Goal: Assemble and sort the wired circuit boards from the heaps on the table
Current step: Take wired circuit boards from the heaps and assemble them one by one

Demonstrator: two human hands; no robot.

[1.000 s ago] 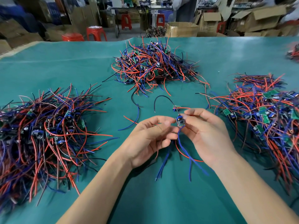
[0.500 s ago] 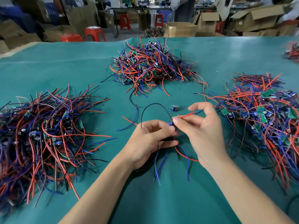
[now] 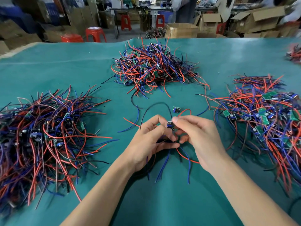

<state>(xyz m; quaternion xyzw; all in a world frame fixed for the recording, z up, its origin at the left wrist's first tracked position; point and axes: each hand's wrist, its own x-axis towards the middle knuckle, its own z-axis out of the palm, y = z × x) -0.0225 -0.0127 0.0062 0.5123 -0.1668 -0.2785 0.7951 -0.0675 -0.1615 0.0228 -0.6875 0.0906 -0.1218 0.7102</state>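
held board: a small circuit board with a blue part on it, raised above the surface between the two hands, wires trailing from it.
left hand: the left hand has thumb and forefinger curled in to pinch the left side of the held board; its lower fingers are curled round a bunch of dark and blue wires that hang down toward the person.
right hand: the right hand pinches the held board from the right with thumb and forefinger; the other fingers are bent under it, and whether they grip a wire is hard to tell.
loose wires: a black wire arches up beyond the held board; a red wire loops just right of that arch.
spare board: a second small board lies flat on the surface just beyond the held board, apart from both hands.
far heap: a heap of red, blue and black wired boards well beyond the held board.
left heap: a wide heap well to the left of the held board.
right heap: a heap with green boards showing, to the right of the held board.
background: red stools and cardboard boxes past the far edge of the surface.
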